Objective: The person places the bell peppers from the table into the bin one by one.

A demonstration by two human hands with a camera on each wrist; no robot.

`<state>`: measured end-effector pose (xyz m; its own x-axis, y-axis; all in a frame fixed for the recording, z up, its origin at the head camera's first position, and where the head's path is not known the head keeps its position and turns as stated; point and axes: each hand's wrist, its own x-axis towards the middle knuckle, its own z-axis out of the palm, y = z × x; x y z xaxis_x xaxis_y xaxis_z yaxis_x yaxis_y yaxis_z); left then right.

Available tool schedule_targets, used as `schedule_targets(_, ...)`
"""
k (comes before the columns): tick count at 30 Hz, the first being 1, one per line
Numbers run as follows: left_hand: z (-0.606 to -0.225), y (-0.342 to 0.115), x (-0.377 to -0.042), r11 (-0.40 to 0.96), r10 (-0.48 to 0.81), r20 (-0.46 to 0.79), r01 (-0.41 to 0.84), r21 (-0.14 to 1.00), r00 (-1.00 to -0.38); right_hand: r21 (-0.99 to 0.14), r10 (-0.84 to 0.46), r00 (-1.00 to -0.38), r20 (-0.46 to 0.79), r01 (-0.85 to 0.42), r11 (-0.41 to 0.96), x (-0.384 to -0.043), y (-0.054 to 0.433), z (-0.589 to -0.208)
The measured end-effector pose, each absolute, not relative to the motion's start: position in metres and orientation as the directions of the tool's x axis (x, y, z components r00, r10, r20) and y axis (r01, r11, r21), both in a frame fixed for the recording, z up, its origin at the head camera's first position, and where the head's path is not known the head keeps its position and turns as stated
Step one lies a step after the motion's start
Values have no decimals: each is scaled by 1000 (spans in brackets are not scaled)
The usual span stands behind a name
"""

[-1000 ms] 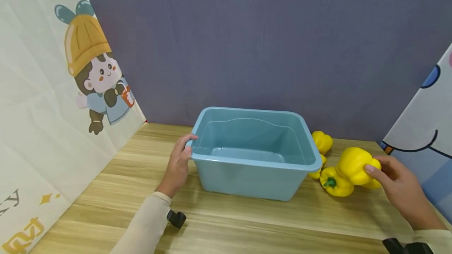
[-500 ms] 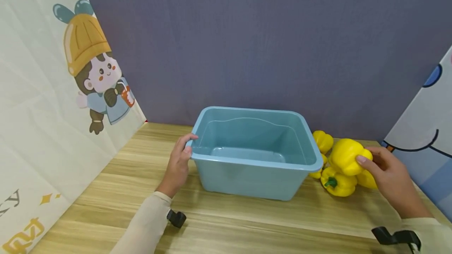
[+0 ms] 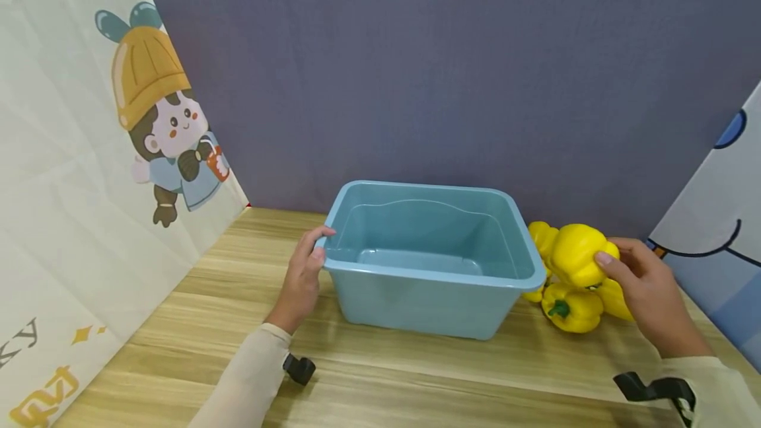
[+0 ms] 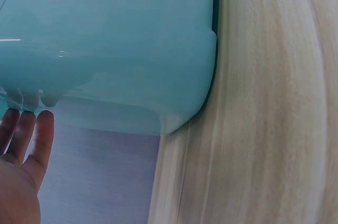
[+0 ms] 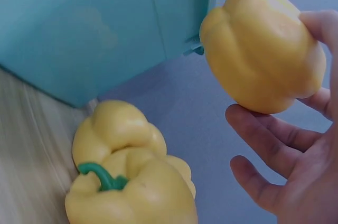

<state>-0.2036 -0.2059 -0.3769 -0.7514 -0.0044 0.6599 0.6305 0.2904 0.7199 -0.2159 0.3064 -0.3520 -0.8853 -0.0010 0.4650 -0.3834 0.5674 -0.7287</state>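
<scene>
A light blue plastic bin [image 3: 428,302] stands on the wooden table, its inside bare in the head view. My left hand [image 3: 302,279] grips the bin's left rim, thumb outside and fingers over the edge; the left wrist view shows fingertips [image 4: 43,123] against the bin wall. In my right hand [image 3: 654,296] a yellow bell pepper [image 5: 261,49] is pinched between thumb and fingers, raised above the others beside the bin's right end. Below it lie several more yellow bell peppers, one with a green stem [image 5: 105,179] facing out.
A grey-blue panel [image 3: 428,71] rises behind the bin. Printed cloths flank the table, one on the left [image 3: 59,150] and one on the right [image 3: 713,216]. The wooden tabletop [image 3: 368,382] extends in front of the bin.
My right hand has carried the pinched bell pepper leftward and up, closer to the bin's right end. The left hand and the bin have stayed in place.
</scene>
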Motion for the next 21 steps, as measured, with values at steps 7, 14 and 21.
schedule_targets(7, -376, -206, -203, 289, -7, 661, 631, 720, -750, -773, -6, -886, 463, -408, 485, -218, 297, -349)
schedule_targets(14, -377, -206, -203, 287, -1, 662, 634, 718, -749, -854, -18, -897, 441, -426, 298, -217, 292, -349)
schedule_targets(21, -379, -208, -202, 289, -1, 652, 624, 726, -758, -894, -89, -890, 447, -449, -2, -217, 284, -346)
